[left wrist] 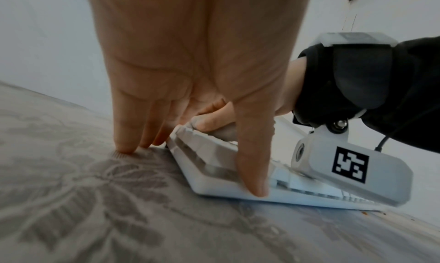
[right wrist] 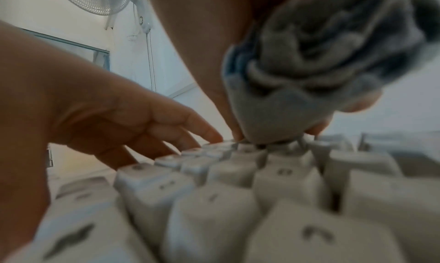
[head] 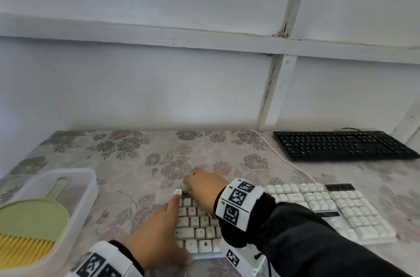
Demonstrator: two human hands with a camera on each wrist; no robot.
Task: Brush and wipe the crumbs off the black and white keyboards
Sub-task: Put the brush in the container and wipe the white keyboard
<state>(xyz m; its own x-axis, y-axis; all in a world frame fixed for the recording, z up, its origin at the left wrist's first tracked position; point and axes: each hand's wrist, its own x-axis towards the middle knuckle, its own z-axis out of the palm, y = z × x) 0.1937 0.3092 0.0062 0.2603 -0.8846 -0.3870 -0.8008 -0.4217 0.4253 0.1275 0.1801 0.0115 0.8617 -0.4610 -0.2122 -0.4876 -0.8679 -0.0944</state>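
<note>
The white keyboard (head: 341,208) lies in front of me on the table. My left hand (head: 163,226) rests on its left end with straight fingers; in the left wrist view the fingertips (left wrist: 123,148) touch the tablecloth beside it and the thumb lies against its front edge. My right hand (head: 200,183) grips a bunched grey cloth (right wrist: 321,60) and presses it onto the keys at the far left corner of the white keyboard (right wrist: 262,201). The black keyboard (head: 341,145) sits at the back right, untouched.
A clear plastic tub (head: 91,186) at the front left holds a green dustpan (head: 34,217) and a yellow brush (head: 22,249). A white cable (head: 284,158) runs from the white keyboard toward the wall. A few orange crumbs (left wrist: 435,213) lie near the keyboard's front edge.
</note>
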